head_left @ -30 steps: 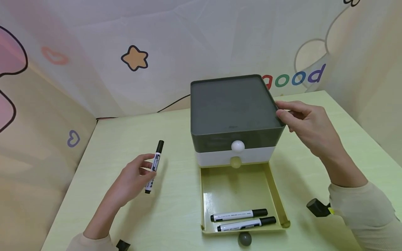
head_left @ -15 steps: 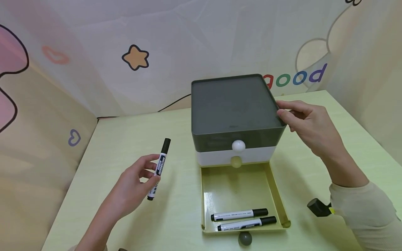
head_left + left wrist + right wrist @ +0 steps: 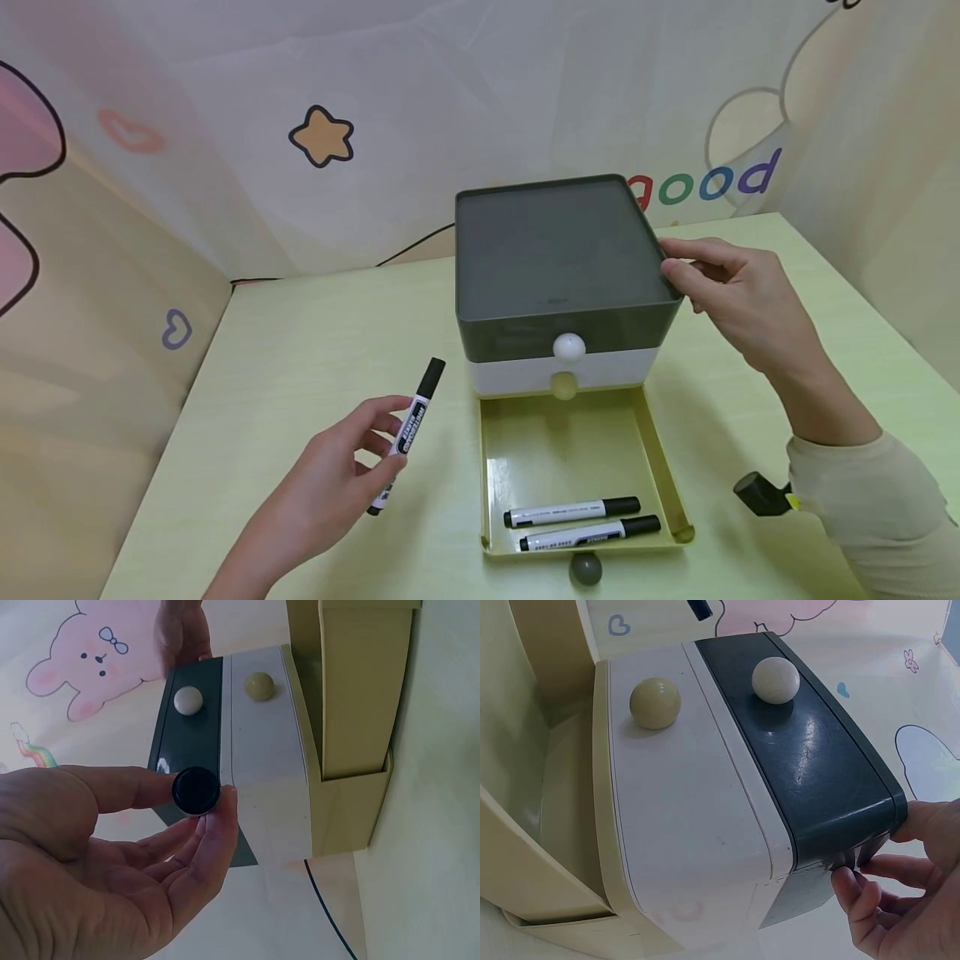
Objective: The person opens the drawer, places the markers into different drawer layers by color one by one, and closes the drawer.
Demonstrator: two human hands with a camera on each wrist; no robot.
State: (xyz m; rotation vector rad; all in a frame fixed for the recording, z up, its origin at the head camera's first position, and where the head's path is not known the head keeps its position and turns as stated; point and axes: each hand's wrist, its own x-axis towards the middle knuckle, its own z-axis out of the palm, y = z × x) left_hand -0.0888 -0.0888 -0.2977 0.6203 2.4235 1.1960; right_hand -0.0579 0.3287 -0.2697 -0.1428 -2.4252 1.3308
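Note:
My left hand (image 3: 330,479) pinches a whiteboard marker (image 3: 408,433) between thumb and fingers, black cap up, above the table left of the open drawer. End-on in the left wrist view, only the marker's dark round tip (image 3: 196,790) shows clearly. A small drawer box (image 3: 562,250) has a dark grey top tier, a white middle tier and a yellow-green bottom drawer (image 3: 555,442), which is pulled out. Two more markers, one white marker (image 3: 572,512) and a second marker (image 3: 590,534), lie near its front. With curled fingers and thumb, my right hand (image 3: 738,300) holds the box's upper right edge.
Round knobs front the tiers: a white knob (image 3: 569,347), a yellowish knob (image 3: 564,386) and a grey knob (image 3: 586,569). A printed cloth (image 3: 420,108) hangs behind the pale table (image 3: 300,333). A black device (image 3: 761,495) sits by the right sleeve.
My left hand has carried the marker right and lower, toward the open drawer, and tilted it further right. My right hand, the box and the two markers in the drawer stay put.

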